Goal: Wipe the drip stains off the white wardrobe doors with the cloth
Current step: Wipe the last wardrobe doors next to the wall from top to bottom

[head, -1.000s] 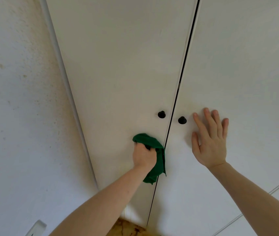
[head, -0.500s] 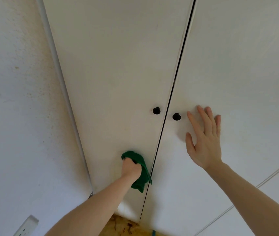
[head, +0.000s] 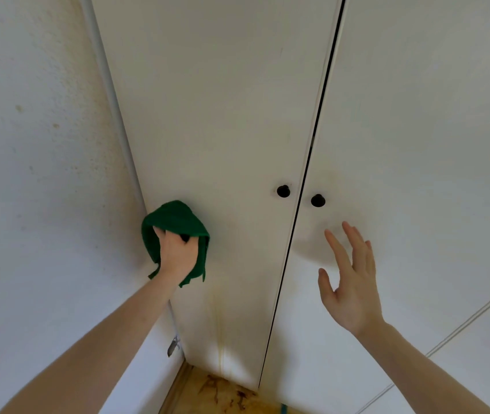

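I am gripping the green cloth [head: 175,222] in my left hand [head: 178,253], fingers curled into the bunched fabric, and pressing it against the left door [head: 223,115] close to its outer edge, just beside the wall [head: 28,174]. My right hand [head: 353,289] is hovering in front of the right door [head: 417,144], fingers straight and slightly spread, holding nothing; I cannot tell whether the fingertips are touching the panel.

The drip stains [head: 218,324] are showing as faint yellowish streaks running down the left door below the cloth, toward the floor [head: 223,392]. A paler yellowish haze is showing on the right door near its black knob [head: 317,200]. In my judgement the lower streaks are not yet being reached.

Risks I am noting:
- The cloth is wadded, with loose tails hanging below my wrist. Only a small patch is likely meeting the door, so I may be smearing a stain rather than lifting it.
- I am working hard against the door's outer edge; the cloth could be dragging onto the speckled wall and picking up grime.
- If my right hand is not bracing its door, pressure from wiping may be rocking the panels at the dark gap between them.
- The streaks are pale on white and easily overlooked.
- The left door's knob [head: 283,191] could be snagging the hanging fabric on a sideways pass.
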